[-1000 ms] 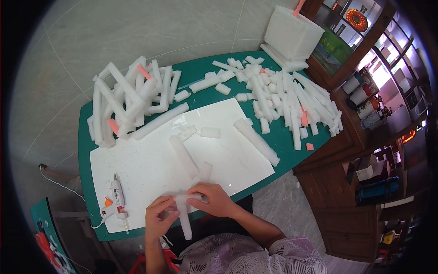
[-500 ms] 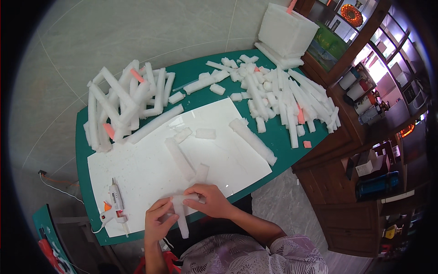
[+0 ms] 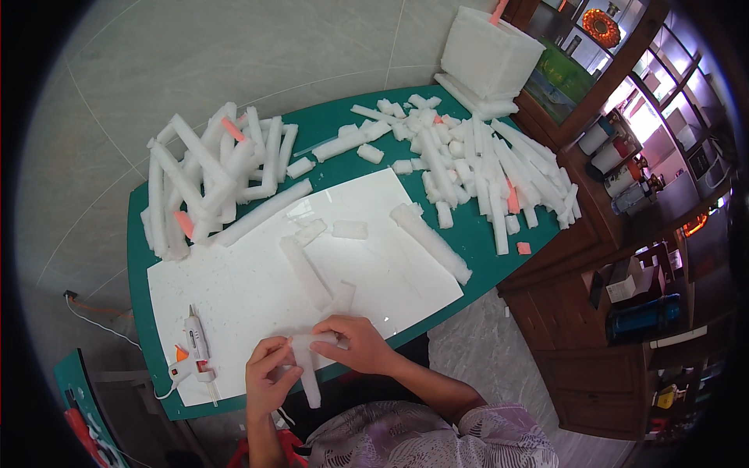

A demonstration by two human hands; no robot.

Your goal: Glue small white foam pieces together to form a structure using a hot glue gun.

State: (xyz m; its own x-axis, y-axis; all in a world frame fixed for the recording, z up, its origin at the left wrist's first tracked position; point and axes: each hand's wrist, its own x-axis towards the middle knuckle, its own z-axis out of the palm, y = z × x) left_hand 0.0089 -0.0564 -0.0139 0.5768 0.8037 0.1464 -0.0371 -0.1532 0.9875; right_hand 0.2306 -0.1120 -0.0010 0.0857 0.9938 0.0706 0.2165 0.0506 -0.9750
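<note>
A T-shaped piece of white foam (image 3: 309,377), a long strip with a short bar across its top, hangs at the near edge of the table. My left hand (image 3: 270,373) is closed on the left end of the crossbar, fingertips at the joint. On the crossbar's right part, my right hand (image 3: 355,343) grips with thumb and fingers. Just beyond, on the white board (image 3: 234,312), lie a foam strip (image 3: 306,273) and a short foam block (image 3: 343,295). A white glue gun (image 3: 196,343) rests on its side at the left.
A frame of joined foam strips (image 3: 211,171) stands at the back left of the green table (image 3: 484,269). Loose foam strips and blocks (image 3: 460,156) are heaped at the back right. Behind them sits a white foam box (image 3: 488,58). Dark wooden cabinets (image 3: 597,366) border the right side.
Nearly nothing differs. Both hands keep their hold on the foam piece, and the whole view has shifted very slightly.
</note>
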